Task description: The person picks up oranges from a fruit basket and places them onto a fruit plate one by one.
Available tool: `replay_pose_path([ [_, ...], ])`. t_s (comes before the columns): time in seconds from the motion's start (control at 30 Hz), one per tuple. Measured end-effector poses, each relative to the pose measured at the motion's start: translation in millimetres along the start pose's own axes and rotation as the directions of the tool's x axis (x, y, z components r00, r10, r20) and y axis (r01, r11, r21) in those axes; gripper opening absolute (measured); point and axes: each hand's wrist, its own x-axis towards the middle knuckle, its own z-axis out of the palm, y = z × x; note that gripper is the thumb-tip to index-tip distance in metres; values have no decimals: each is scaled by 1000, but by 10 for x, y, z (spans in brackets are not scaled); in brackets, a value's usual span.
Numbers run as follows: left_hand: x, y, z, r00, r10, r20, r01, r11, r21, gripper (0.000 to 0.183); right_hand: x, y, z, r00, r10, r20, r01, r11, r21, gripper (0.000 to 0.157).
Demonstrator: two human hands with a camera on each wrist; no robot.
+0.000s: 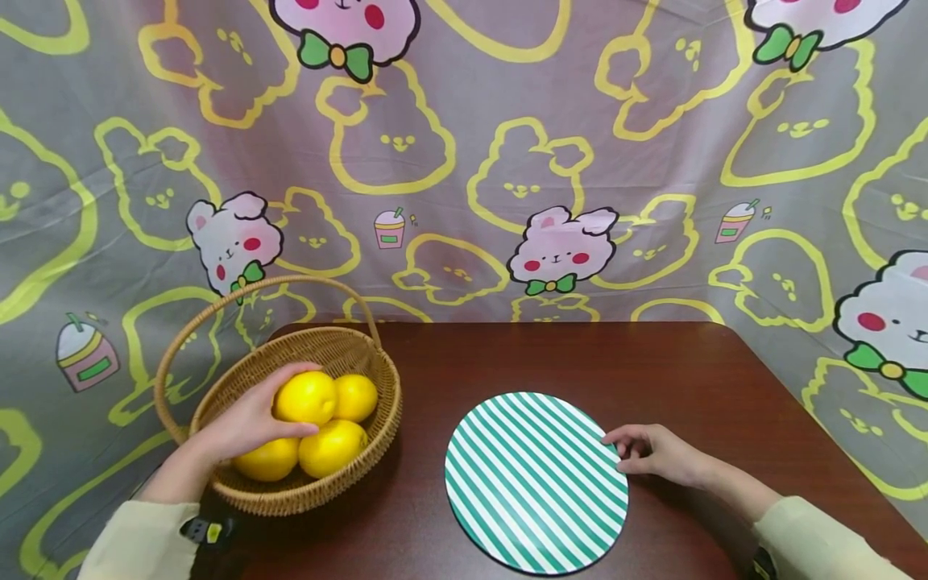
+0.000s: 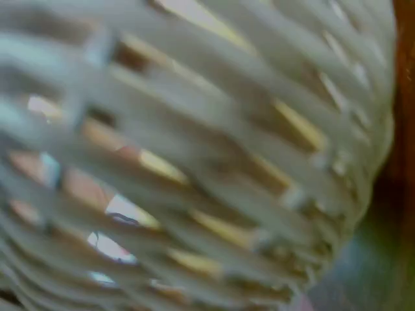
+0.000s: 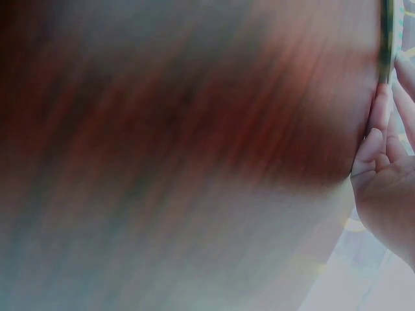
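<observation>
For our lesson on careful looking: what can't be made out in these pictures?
Head: much of the basket's bottom, hidden by yellow fruits and left hand.
Left wrist: what the basket holds, behind blurred weave.
Right wrist: most of the striped disc, cut off by right edge.

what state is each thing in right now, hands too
Woven tan wicker basket: open-topped, partly filled
Oval yellow lemon: held by the left hand
Three other yellow lemons: inside the basket, not held
Round green-and-white striped board: striped side up, nothing on it
Right hand: holding the board's right edge
Grey cartoon-print cloth: hung up, creased
</observation>
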Motion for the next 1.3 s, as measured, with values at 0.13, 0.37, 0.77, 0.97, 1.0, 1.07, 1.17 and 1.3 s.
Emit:
replay_pose_path([
  [0.13,-6,111,-4,1000,13,-17,-14,1000,-24,79,-5,1,3,1000,8,-1,-8,1000,-5,35],
  [0.37,-36,366,28,995,87,-57,-90,994,-57,77,-9,-15,1,1000,15,4,-15,1000,1,35],
  [0.77,-10,699,160,978,196,-69,-202,974,-104,79,-4,2,-12,999,34,2,-34,999,-22,37],
  [0.97,7,899,246,979,202,-35,-205,964,-170,81,13,0,-26,999,43,-6,-43,998,-50,38],
  [1.0,11,935,269,978,208,-29,-209,961,-181,81,14,0,-25,999,42,-6,-42,998,-49,38],
  [1.07,22,1003,318,974,224,-21,-224,955,-193,81,14,1,-21,999,42,-5,-42,998,-36,38],
  [1.17,50,1082,397,964,266,-15,-263,944,-199,82,16,-13,-14,999,49,-1,-49,999,-16,38],
  [1.3,100,1177,497,951,310,0,-305,935,-180,82,17,-33,-7,999,53,-1,-53,999,-5,37],
])
